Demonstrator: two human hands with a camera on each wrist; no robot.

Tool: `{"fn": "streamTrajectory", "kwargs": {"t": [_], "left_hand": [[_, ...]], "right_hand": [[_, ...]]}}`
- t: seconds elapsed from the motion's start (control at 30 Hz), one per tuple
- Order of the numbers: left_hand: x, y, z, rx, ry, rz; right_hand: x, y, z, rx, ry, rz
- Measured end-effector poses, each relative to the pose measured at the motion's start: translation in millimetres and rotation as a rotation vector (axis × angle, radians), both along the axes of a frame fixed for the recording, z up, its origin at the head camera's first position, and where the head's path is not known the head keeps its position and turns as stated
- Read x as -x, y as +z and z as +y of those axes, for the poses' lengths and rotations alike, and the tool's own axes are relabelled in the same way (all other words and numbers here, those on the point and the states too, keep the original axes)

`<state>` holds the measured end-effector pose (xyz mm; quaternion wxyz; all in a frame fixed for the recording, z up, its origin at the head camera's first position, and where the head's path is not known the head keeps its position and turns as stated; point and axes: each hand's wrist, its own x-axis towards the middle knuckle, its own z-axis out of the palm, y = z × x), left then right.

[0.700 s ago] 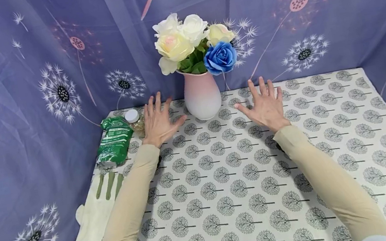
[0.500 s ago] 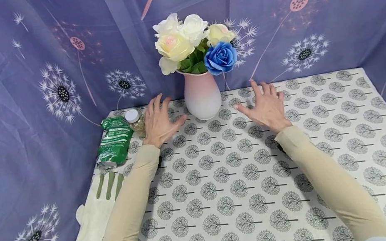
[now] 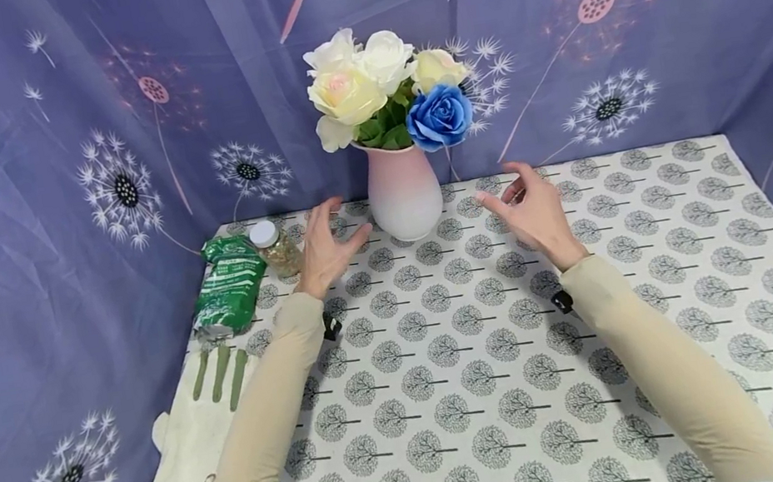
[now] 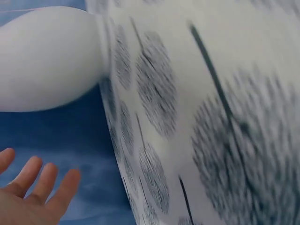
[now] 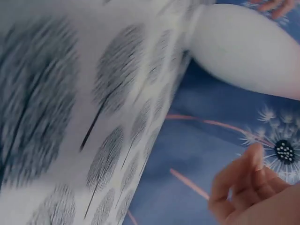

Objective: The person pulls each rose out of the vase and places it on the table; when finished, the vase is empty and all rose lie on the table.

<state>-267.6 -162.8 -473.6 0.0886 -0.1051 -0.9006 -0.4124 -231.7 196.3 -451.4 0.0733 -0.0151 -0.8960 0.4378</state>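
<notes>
A pink-and-white vase (image 3: 405, 196) stands upright near the back edge of the patterned cloth, filled with white and cream roses (image 3: 348, 94) and one blue rose (image 3: 440, 116). My left hand (image 3: 324, 252) is on its left side, thumb toward it and fingers loosely bent, holding nothing. On the other side my right hand (image 3: 536, 216) faces inward with a gap to the vase, its fingers bent and nothing in them. In the left wrist view the fingers (image 4: 63, 194) are spread below the vase's white body (image 4: 51, 61). The right wrist view shows the right hand's fingers (image 5: 220, 190) curved.
Just left of my left hand stands a glass jar (image 3: 280, 254) with a white lid, beside a green packet (image 3: 230, 287). White gloves (image 3: 184, 450) with green fingers lie at the left edge, partly under my sleeve. A dandelion-print curtain (image 3: 155, 25) surrounds the table.
Both hands have turned from flat, palm-down and spread to palms facing inward with fingers bent. The jar shows more fully. The vase has stayed put.
</notes>
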Motion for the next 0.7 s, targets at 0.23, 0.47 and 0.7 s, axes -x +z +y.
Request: {"fn": "streamTrajectory", "kwargs": {"t": [0.23,0.47,0.7], "left_hand": [[2.6,0.9,15.0,-0.369,-0.07,-0.066],[9.8,1.9,31.0,-0.41,-0.08,-0.089],[15.5,-0.7,43.1,-0.403,-0.043,-0.172]], "right_hand": [[-2.8,11.5,-10,0.216,0.023,0.116],[-4.1,28.1,-25,0.4,0.11,0.202],[2.5,42.1,-46,0.408,0.116,0.328]]}}
